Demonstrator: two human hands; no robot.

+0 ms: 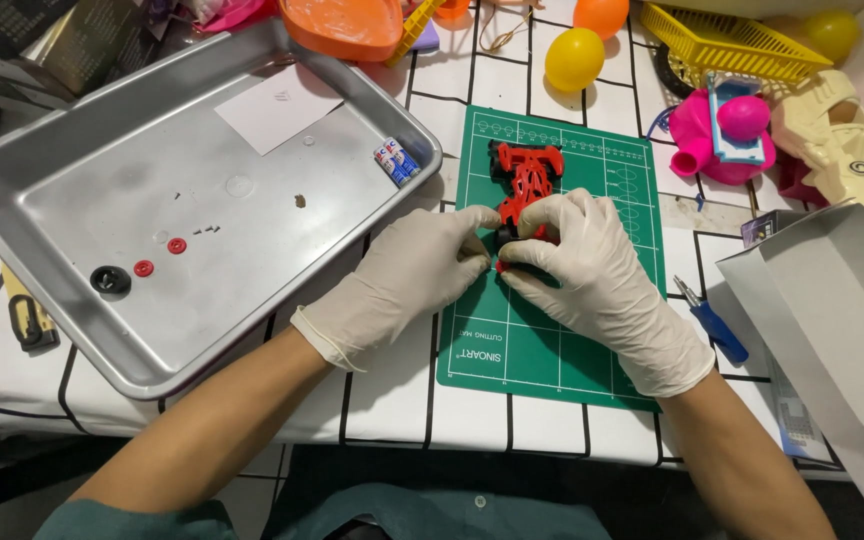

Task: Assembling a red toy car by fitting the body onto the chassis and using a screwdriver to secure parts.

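Two gloved hands meet at the centre of the frame over a green cutting mat (552, 340), both closed on the near end of a red toy car (527, 180). The left hand (407, 275) pinches with thumb and forefinger from the left, fingers narrow and pressed together; the right hand (587, 270) curls over the car's near end, fingers wrapped around what looks like a black wheel or axle part, mostly hidden under the glove. The step in hand seems to be working a small part at that end of the car, on or off I cannot tell. Any further move there would call for a firm, steady pinch and a braced body, since the part is small. The car is a red lattice frame with black parts, lying flat, lengthwise on the mat, its far end pointing toward the top of the frame. At left, a metal tray (72, 180) holds a black wheel (110, 279), two red discs (160, 257) and tiny screws (207, 229).
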